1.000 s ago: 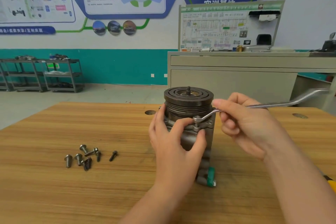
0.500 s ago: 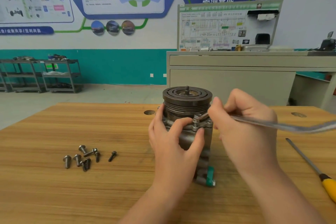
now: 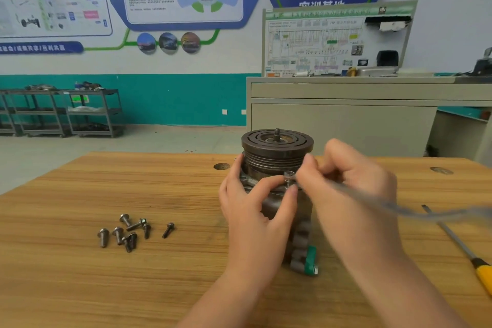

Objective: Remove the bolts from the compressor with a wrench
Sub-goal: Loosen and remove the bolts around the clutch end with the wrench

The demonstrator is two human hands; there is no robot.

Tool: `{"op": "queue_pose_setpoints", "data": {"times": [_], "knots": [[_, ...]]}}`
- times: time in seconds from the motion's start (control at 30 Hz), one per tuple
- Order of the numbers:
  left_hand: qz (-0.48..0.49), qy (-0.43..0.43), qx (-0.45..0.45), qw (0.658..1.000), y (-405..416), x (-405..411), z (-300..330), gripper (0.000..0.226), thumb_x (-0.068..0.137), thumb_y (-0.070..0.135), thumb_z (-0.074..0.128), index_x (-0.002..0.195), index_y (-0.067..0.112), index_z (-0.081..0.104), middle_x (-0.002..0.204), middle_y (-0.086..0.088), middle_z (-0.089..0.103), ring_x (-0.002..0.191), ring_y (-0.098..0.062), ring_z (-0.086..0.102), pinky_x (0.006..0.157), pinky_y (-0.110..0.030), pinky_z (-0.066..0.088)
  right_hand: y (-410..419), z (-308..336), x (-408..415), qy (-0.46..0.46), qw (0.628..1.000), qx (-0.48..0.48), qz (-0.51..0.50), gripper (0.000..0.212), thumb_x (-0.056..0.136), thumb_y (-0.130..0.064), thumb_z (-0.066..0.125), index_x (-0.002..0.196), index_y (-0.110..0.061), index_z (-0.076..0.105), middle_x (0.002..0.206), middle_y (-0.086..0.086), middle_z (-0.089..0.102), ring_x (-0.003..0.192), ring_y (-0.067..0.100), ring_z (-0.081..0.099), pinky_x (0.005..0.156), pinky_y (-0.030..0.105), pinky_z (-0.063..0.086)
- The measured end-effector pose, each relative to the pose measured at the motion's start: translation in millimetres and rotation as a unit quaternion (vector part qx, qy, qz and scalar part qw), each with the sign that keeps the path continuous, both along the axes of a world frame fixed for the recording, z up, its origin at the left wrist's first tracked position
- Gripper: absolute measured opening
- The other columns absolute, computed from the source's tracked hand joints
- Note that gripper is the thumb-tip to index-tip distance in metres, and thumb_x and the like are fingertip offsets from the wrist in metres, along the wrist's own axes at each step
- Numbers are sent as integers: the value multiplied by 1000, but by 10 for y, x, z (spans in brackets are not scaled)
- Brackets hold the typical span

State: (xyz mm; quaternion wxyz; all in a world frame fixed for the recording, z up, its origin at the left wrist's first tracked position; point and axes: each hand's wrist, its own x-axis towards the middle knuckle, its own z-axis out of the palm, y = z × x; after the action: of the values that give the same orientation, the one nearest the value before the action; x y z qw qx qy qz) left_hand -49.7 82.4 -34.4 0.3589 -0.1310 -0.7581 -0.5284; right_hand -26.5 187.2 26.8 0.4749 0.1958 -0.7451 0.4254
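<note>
Steel bolts (image 3: pixel 127 231), eight loose, lie beside one compressor (image 3: pixel 277 152).

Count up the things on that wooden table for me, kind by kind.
loose bolts: 8
compressor: 1
wrench: 1
screwdriver: 1
Total: 11

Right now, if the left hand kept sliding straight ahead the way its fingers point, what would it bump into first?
The left hand already grips the compressor, so it would just press harder into it, though depth is hard to judge.
</note>
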Motion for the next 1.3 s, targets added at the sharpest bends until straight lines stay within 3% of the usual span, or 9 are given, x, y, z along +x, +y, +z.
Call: {"op": "queue_pose_setpoints", "data": {"times": [0.13,0.37,0.5,0.63,0.83,0.97,1.07,1.17,1.3], "knots": [[-22,-30,16,999,-1,9,94,26,81,51,57,77,77,53,129,46,10,122,24,3,103,-29,17,-216,-92,88,76,985,139,-70,39,78,-6,63,66,-26,31,57,-13,27,48,9,28,45,12,27],[30,31,2,999,8,-44,18,11,77,43,72,84,50,68,145,37,10,127,22,-1,98,-4,9,214,68,-138,-98,984,-33,144,34,78,-21,71,59,-20,43,52,-8,43,45,2,38,46,10,31],[36,59,-7,998,9,-53,48,7,76,47,69,83,48,68,147,40,4,127,20,0,101,-12,11,469,64,-385,-297,828,-251,404,25,71,-12,70,55,-21,53,48,5,50,34,7,39,36,17,28],[47,85,-17,995,22,-108,46,16,79,28,78,82,41,71,154,31,11,131,12,8,104,-8,11,438,-43,-520,-354,721,-370,466,18,67,-7,69,56,-14,57,49,3,49,32,2,39,30,12,29],[43,66,12,997,37,-100,94,10,76,27,81,74,35,74,155,33,14,137,0,11,106,-21,15,402,-35,-570,-318,741,-392,442,21,65,-10,75,53,-15,58,49,2,50,32,2,41,29,13,30],[34,41,32,998,36,-91,106,11,71,33,82,69,35,71,151,38,14,130,17,7,99,1,8,390,-32,-534,-247,744,-447,431,20,72,-17,73,61,-15,56,51,0,50,34,2,40,31,13,30],[34,18,32,999,52,-77,110,15,71,35,82,70,33,68,148,39,15,127,21,5,95,4,7,432,0,-458,-133,834,-409,347,35,81,-21,72,54,-24,49,47,-1,50,33,6,39,34,16,30],[35,-1,37,999,65,-45,133,20,68,43,78,74,36,61,144,31,22,130,12,9,103,-12,14,352,-25,-380,-62,933,-273,227,35,85,-28,68,54,-26,52,47,2,54,34,12,45,41,21,35],[15,15,28,999,26,-17,137,7,74,44,72,80,43,68,142,38,17,129,19,4,106,-26,17,247,-70,-329,-28,957,-226,178,31,85,-36,64,57,-28,52,51,4,58,37,14,50,43,20,39]]}}
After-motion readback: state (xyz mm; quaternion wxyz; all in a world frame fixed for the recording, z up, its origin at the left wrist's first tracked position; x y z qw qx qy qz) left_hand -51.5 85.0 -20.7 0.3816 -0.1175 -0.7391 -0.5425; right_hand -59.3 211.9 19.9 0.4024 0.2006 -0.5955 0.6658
